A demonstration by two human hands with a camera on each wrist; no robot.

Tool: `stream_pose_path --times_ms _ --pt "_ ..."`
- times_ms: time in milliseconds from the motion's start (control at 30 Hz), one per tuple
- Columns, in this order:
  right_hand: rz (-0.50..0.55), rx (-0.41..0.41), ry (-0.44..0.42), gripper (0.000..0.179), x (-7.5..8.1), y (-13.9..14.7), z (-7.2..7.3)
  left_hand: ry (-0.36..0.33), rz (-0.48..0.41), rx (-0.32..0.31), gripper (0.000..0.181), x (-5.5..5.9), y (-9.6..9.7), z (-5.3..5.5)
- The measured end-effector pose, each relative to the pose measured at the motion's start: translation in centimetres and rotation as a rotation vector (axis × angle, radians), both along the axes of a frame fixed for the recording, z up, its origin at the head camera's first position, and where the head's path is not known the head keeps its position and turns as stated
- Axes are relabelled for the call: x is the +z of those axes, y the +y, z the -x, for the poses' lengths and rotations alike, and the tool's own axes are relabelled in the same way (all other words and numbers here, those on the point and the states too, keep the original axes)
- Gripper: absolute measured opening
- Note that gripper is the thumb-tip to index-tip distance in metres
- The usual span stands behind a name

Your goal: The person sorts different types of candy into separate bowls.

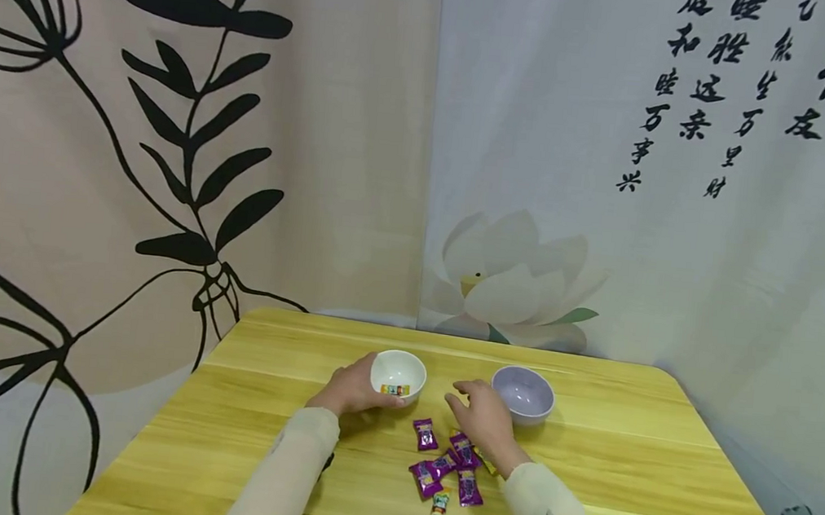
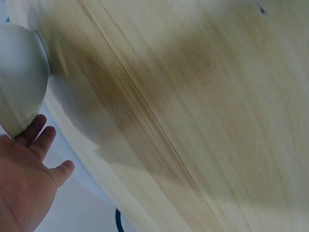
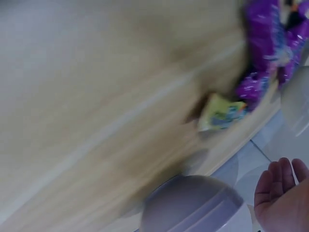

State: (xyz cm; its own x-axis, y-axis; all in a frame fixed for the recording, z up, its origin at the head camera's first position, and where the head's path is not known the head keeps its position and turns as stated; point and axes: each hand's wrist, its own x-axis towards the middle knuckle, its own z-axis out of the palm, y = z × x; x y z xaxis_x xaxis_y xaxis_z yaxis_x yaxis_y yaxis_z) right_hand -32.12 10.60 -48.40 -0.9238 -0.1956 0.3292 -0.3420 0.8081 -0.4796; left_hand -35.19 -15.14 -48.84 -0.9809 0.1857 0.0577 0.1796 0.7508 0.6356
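Observation:
My left hand (image 1: 355, 389) holds a white bowl (image 1: 399, 365), its thumb along the near rim and its other fingers at the left side. Inside that bowl lies one yellow-wrapped candy (image 1: 395, 389). The left wrist view shows the white bowl's outer wall (image 2: 21, 72) beside the fingertips. My right hand (image 1: 484, 418) hovers between the two bowls with relaxed fingers and nothing in its grasp. Just right of it stands a lilac bowl (image 1: 523, 392). Purple-wrapped candies (image 1: 469, 487) lie scattered below the hands, with a yellow-wrapped candy (image 1: 438, 509) nearest me and another (image 1: 485, 460) partly hidden by the right wrist.
Everything stands on a light wooden table (image 1: 244, 414). Its far edge meets a printed cloth backdrop (image 1: 362, 163) with plants, a lotus and black writing. Single purple candy (image 1: 425, 434) lies in front of the white bowl, apart from the cluster.

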Motion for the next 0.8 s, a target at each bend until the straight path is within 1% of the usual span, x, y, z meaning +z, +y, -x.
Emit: stream_pose_path --times_ms 167,333,433,600,800 --pt "-0.017 0.025 -0.01 0.03 -0.6 2.2 -1.2 -0.012 0.001 0.019 0.099 0.0 -0.1 0.0" --pt "-0.017 0.068 0.019 0.026 -1.1 3.8 -2.6 -0.025 -0.007 0.03 0.1 -0.1 -0.2 0.0" --pt "-0.023 0.072 0.028 0.024 -1.4 4.6 -3.4 -0.036 -0.012 0.032 0.101 -0.1 -0.2 0.0" --pt "-0.046 0.046 0.003 0.027 -2.0 5.9 -4.7 -0.037 -0.006 0.029 0.1 -0.3 -0.2 0.1" --pt "-0.057 0.019 -0.038 0.031 -2.7 7.5 -5.5 -0.038 -0.007 0.027 0.099 -0.3 0.0 0.2"
